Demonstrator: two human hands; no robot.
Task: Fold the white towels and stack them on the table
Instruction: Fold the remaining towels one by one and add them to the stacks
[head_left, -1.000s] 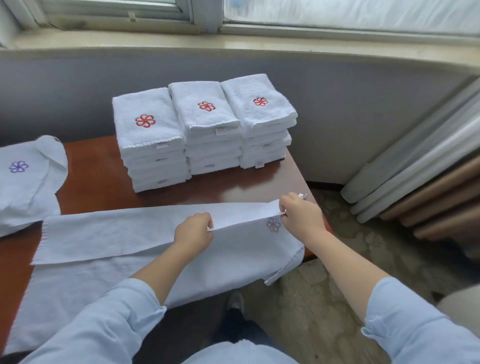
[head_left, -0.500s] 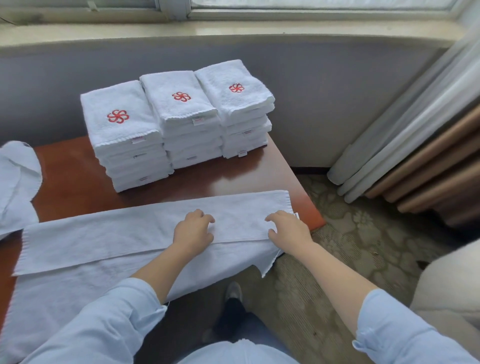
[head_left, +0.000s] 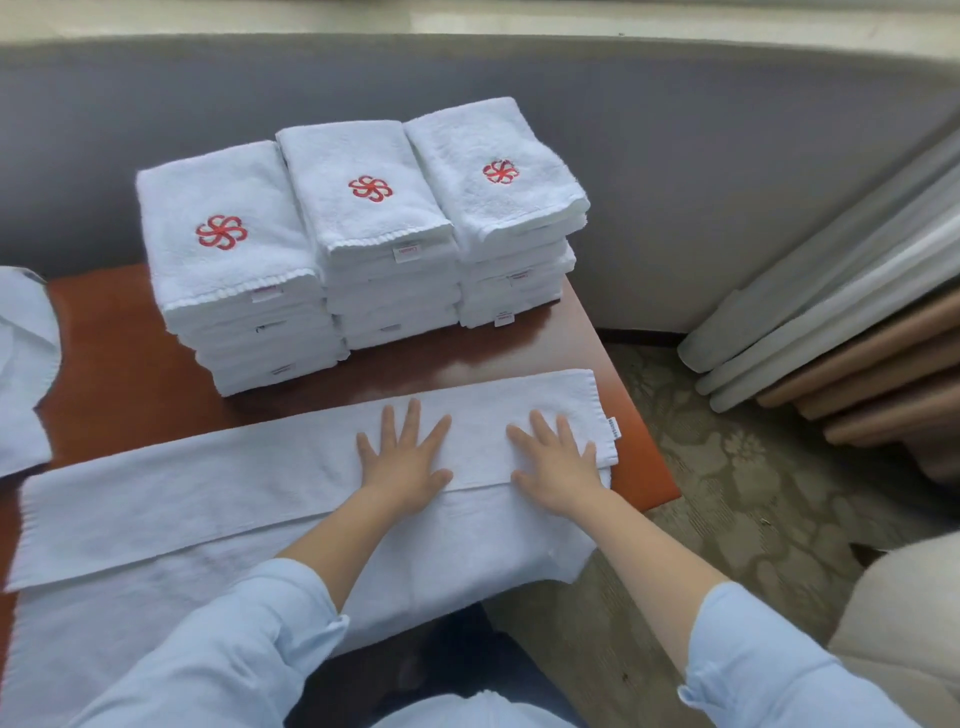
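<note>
Left hand (head_left: 402, 457) and right hand (head_left: 558, 462) press flat, fingers spread, on the right end of the white towel (head_left: 208, 499), gripping nothing. The towel, folded lengthwise, runs left to right along the near edge of the table (head_left: 119, 353). Most of its length lies left of the hands, nearer the left hand. Folded stacks (head_left: 363, 234) stand beyond it, and curtains (head_left: 831, 338) hang far right.

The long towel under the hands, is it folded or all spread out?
Partly folded: the long towel lies doubled lengthwise, an upper layer's edge showing over the lower one.
</note>
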